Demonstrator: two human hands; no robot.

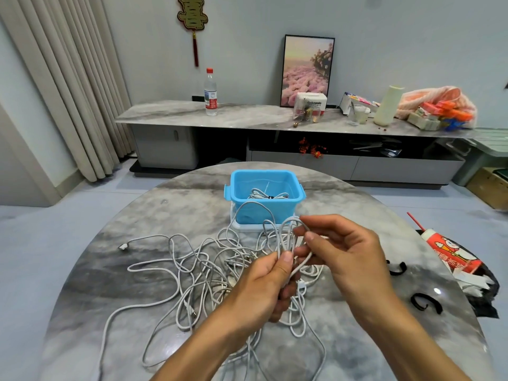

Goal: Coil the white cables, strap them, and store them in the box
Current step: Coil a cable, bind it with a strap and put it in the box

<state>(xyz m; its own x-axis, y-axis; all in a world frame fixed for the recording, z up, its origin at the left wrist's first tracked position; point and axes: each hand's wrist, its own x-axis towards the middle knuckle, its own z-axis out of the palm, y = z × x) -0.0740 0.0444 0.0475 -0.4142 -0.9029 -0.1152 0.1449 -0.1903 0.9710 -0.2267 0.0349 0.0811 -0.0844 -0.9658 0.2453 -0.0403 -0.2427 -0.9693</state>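
Head view: white cable coil (286, 243) held above table centre, loops standing upright between both hands. Left hand (264, 284) grips the coil's lower part, thumb pinching the strands against curled fingers. Right hand (343, 248) pinches the top loop between thumb and forefinger, other fingers curled around a strand. Loose end trails down to 6 o'clock off the table edge.

Tangle (192, 276) of more white cables lies on the table (110, 270) from 9 to 7 o'clock of the hands, one plug (124, 246) out at 9 o'clock.

Blue box (265, 199) at 12 o'clock, open, sitting on a white lid or tray. One coiled cable (268, 194) with a dark strap lies inside.

Two black straps (424, 302) lie on the table at 3 o'clock, apart from each other. A red-and-white carton (450, 251) sits at the table's edge at 2 o'clock, over a black bag.
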